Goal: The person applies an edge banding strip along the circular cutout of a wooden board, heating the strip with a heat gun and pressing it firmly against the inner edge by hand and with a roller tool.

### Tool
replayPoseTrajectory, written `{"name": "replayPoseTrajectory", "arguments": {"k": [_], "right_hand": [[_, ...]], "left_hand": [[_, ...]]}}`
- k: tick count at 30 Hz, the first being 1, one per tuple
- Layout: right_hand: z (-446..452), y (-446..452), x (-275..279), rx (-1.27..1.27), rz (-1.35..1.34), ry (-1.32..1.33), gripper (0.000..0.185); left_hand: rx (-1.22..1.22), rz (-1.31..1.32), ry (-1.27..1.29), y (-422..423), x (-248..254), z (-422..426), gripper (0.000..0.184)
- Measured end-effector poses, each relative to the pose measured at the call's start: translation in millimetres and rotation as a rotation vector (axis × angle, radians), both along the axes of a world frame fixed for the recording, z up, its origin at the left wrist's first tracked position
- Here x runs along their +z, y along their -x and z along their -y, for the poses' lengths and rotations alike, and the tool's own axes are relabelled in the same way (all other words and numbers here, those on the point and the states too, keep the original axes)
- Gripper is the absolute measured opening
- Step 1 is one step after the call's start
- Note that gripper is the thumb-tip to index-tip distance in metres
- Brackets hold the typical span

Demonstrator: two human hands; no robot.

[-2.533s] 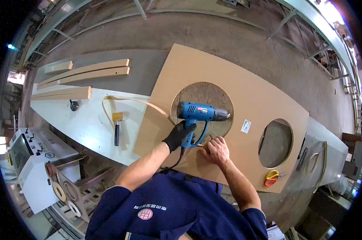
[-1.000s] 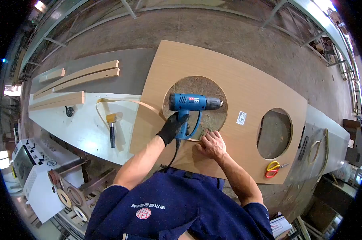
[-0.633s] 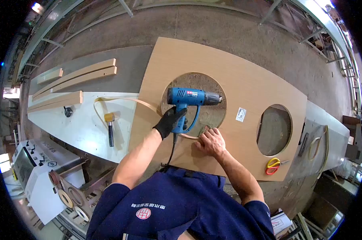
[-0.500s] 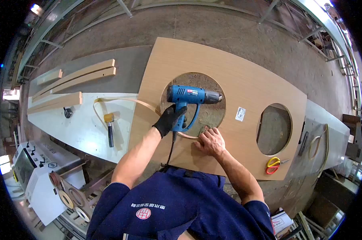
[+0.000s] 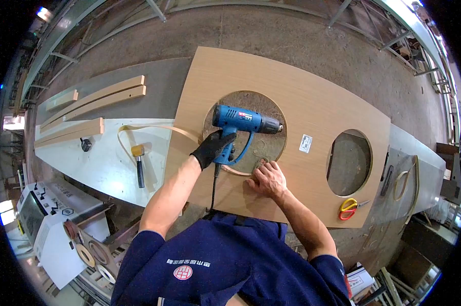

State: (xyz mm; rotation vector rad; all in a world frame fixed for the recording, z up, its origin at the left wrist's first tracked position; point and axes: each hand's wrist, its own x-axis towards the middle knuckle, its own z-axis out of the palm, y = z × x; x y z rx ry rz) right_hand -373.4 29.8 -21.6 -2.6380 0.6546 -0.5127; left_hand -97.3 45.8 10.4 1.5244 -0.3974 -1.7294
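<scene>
My left hand (image 5: 214,148), in a black glove, grips a blue heat gun (image 5: 235,120). The gun lies over the large round cutout (image 5: 263,145) of a wood-grain panel (image 5: 302,97), its nozzle facing right. A thin strip of edge banding (image 5: 182,131) comes in from the left and follows the cutout's lower rim. My bare right hand (image 5: 267,179) rests at that rim, fingers curled over the edge where the strip runs; the fingertips are partly hidden. Below the gun, its cord drops toward my body.
A yellow-headed mallet (image 5: 139,166) and wooden strips (image 5: 103,99) lie on the left. Yellow-and-red scissors (image 5: 349,209) rest near a second round cutout (image 5: 349,166). Further right are a dark tool (image 5: 387,181) and a loop of banding (image 5: 401,186). A white label (image 5: 305,143) sits on the panel.
The heat gun and my left hand have shifted slightly left and downward, and more of the strip along the lower rim shows. My right hand stays at the rim.
</scene>
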Motion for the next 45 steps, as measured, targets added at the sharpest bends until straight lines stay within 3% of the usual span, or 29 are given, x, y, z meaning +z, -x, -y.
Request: {"name": "replayPoseTrajectory", "arguments": {"k": [19, 38, 45], "right_hand": [[0.0, 0.7, -2.1, -0.001, 0.000, 0.003, 0.037], [-0.5, -0.3, -4.4, -0.001, -0.002, 0.038, 0.036], [-11.0, -2.4, -0.9, 0.010, -0.203, 0.126, 0.019]], "left_hand": [[-0.158, 0.044, -0.024, -7.4, 15.2, 1.7, 0.034], [-0.079, -0.049, -0.068, -7.2, -1.3, -43.0, 0.031], [-0.086, -0.021, -0.053, -5.8, -0.2, -50.3, 0.033]]}}
